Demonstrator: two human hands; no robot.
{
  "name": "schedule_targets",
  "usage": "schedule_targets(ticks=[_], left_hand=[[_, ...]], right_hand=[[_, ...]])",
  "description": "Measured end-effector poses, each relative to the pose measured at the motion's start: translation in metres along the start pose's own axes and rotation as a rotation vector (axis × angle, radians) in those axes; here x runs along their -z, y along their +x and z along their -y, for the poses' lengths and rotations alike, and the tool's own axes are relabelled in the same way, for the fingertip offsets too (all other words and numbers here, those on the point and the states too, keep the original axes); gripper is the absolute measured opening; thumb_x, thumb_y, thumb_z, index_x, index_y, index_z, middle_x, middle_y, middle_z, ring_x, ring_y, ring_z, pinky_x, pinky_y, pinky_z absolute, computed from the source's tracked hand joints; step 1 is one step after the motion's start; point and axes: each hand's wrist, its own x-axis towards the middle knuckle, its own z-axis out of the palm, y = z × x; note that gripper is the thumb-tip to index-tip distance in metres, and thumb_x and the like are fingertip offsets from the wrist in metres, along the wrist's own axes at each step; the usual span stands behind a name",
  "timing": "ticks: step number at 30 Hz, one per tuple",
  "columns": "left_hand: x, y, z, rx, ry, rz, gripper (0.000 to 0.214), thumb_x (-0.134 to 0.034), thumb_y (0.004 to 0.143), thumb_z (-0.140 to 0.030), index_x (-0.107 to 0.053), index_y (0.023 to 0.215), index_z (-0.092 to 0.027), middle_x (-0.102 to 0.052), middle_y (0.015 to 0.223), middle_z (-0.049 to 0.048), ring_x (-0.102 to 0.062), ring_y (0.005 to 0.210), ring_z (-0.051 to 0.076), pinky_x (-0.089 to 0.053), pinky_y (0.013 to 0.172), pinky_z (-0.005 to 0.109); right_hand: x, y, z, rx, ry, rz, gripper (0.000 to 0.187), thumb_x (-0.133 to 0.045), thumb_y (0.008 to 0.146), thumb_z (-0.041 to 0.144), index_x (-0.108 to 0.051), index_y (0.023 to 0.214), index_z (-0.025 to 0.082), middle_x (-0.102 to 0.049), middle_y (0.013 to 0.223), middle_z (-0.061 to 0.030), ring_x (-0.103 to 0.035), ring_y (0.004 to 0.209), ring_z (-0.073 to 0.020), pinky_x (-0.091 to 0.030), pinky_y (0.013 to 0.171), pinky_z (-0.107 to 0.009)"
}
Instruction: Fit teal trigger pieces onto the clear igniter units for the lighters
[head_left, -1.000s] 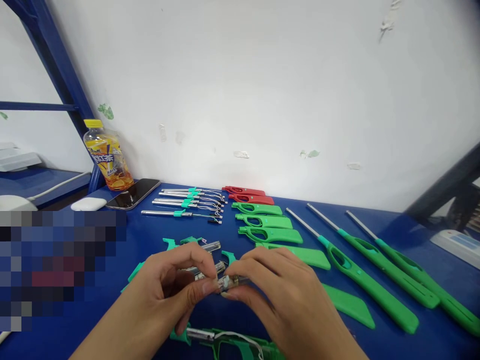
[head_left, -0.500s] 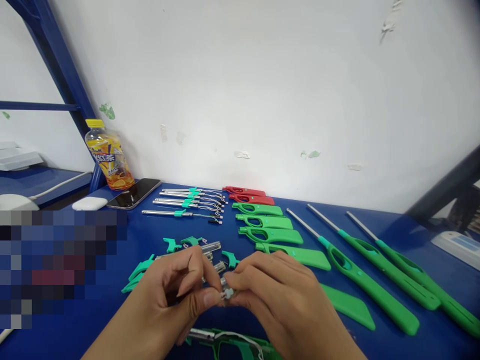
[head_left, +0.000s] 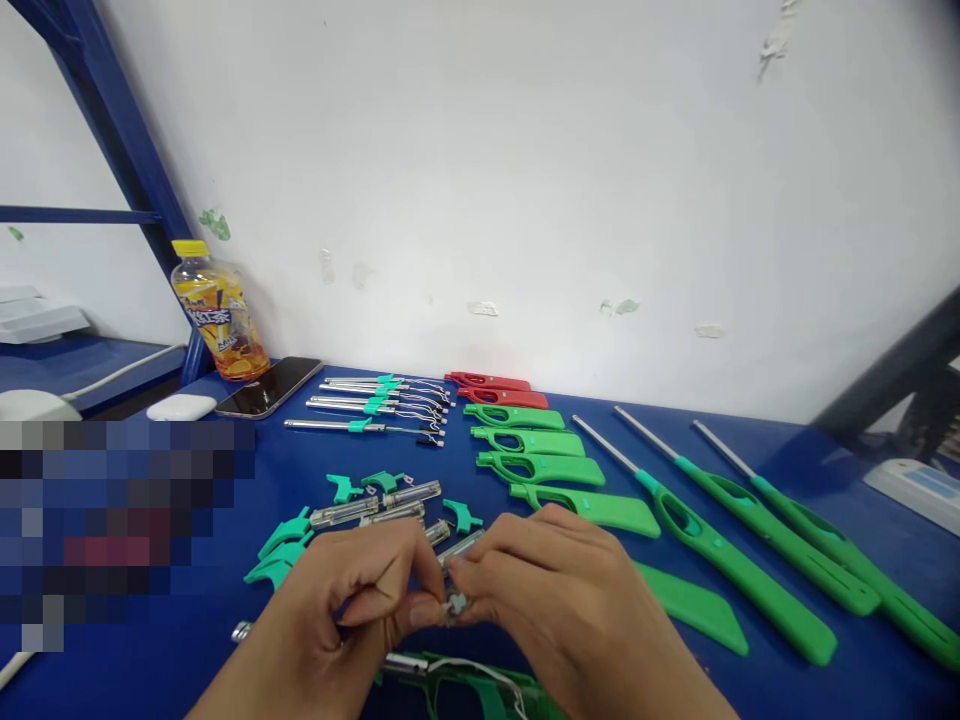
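Note:
My left hand (head_left: 375, 600) is closed in a pinch, its thumb and index finger at one end of a small pale plastic part (head_left: 455, 603). On the other side my right hand (head_left: 547, 600) is closed too, fingertips around the same part, hiding most of it. Below the hands lies an open green lighter shell (head_left: 487, 690), with a metal tube (head_left: 405, 663) and white wires in it. Just beyond the fingertips are clear fuel tanks (head_left: 412, 493) and several turquoise triggers (head_left: 463, 516). A clear tube (head_left: 461, 548) shows right behind my right fingertips.
Metal lighter tubes with wires (head_left: 337, 426) lie in a row at the back. Green shells (head_left: 544, 441) and red shells (head_left: 502, 398) stand right of them. Long green lighters (head_left: 742, 570) lie at the right. A phone (head_left: 274, 388) and a drink bottle (head_left: 221, 315) are back left.
My left hand has shifted slightly right and down, its fingers curling more over the part. More of the clear fuel tanks now shows. My right hand has barely moved.

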Motion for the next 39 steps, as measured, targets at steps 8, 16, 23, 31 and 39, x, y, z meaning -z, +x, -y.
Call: schedule_targets(ticks=[8, 16, 23, 31, 39], left_hand=[[0.001, 0.011, -0.01, -0.153, 0.197, -0.165, 0.044, -0.059, 0.113, -0.015, -0.034, 0.078, -0.024, -0.076, 0.081, -0.012, -0.068, 0.065, 0.006, -0.053, 0.063, 0.013], [0.0, 0.008, -0.004, -0.454, 0.464, -0.321, 0.037, -0.058, 0.113, -0.009, -0.039, 0.087, -0.027, -0.084, 0.091, -0.0131, -0.08, 0.069, 0.004, -0.063, 0.073, 0.008], [-0.002, 0.005, 0.004, -0.57, 0.484, -0.376, 0.041, -0.063, 0.115, -0.01, -0.042, 0.084, -0.027, -0.083, 0.095, -0.0091, -0.081, 0.07, 0.003, -0.064, 0.078, 0.008], [-0.003, 0.003, 0.003, -0.561, 0.532, -0.365, 0.036, -0.062, 0.105, 0.0, -0.047, 0.085, -0.026, -0.083, 0.09, -0.0093, -0.081, 0.068, 0.004, -0.065, 0.08, 0.01], [-0.004, -0.001, -0.006, -0.469, 0.571, -0.274, 0.042, -0.053, 0.097, 0.008, -0.032, 0.091, -0.028, -0.078, 0.088, -0.0111, -0.076, 0.068, 0.01, -0.054, 0.062, 0.023]], right_hand=[[0.003, -0.005, 0.0, -0.128, -0.013, -0.106, 0.012, -0.072, 0.122, 0.028, -0.079, 0.113, 0.03, -0.087, 0.103, 0.0093, -0.083, 0.089, -0.014, -0.052, 0.082, -0.032], [-0.003, -0.006, 0.01, -0.291, 0.11, -0.109, 0.009, -0.081, 0.111, 0.025, -0.082, 0.109, 0.034, -0.082, 0.091, 0.0105, -0.078, 0.076, -0.0109, -0.056, 0.071, -0.022], [-0.003, -0.008, 0.009, -0.323, 0.148, -0.065, 0.008, -0.079, 0.112, 0.027, -0.085, 0.113, 0.033, -0.082, 0.09, 0.0083, -0.076, 0.076, -0.0114, -0.055, 0.07, -0.023], [-0.008, -0.006, 0.012, -0.334, 0.216, -0.042, 0.011, -0.076, 0.113, 0.026, -0.082, 0.106, 0.032, -0.08, 0.089, 0.009, -0.072, 0.074, -0.0094, -0.048, 0.069, -0.024], [-0.007, -0.002, 0.014, -0.312, 0.214, -0.024, 0.019, -0.074, 0.106, 0.018, -0.075, 0.091, 0.029, -0.073, 0.078, 0.0098, -0.066, 0.066, -0.0084, -0.043, 0.063, -0.023]])
